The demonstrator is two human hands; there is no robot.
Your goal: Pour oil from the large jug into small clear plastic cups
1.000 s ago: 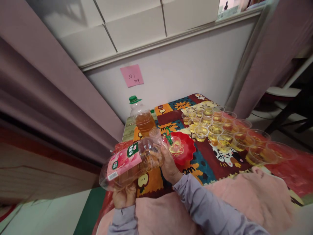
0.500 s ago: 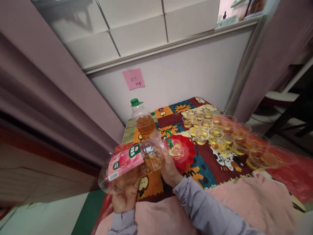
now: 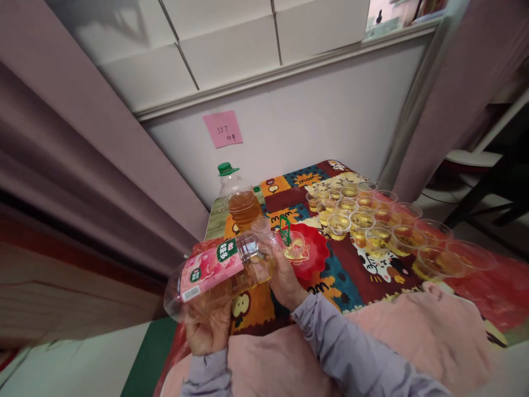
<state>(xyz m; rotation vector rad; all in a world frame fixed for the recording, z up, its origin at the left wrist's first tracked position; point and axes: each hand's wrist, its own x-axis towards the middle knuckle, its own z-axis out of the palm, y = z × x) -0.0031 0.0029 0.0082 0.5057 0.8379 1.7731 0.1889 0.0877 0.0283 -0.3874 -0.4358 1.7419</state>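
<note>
A large clear juice bottle (image 3: 231,270) with a pink label lies nearly level in my hands, its neck end to the right. My left hand (image 3: 209,328) supports its base end from below. My right hand (image 3: 285,281) is closed around the neck end. Amber liquid rests along the lower side. A green plastic loop (image 3: 285,229) shows by the neck, above a red scalloped plate (image 3: 318,259). On that plate a clear cup (image 3: 296,245) appears, partly hidden by the bottle and my hand. The bottle's mouth is hard to make out.
Behind stands a second bottle (image 3: 243,207) of amber liquid with a green cap. Several clear cups (image 3: 362,223) of yellow liquid stand in rows at the right on the patterned tablecloth (image 3: 289,198). A pink note (image 3: 223,129) is on the wall; a curtain (image 3: 124,138) hangs left.
The scene sits slightly higher and further left in view. Both hands keep their hold on the tilted bottle.
</note>
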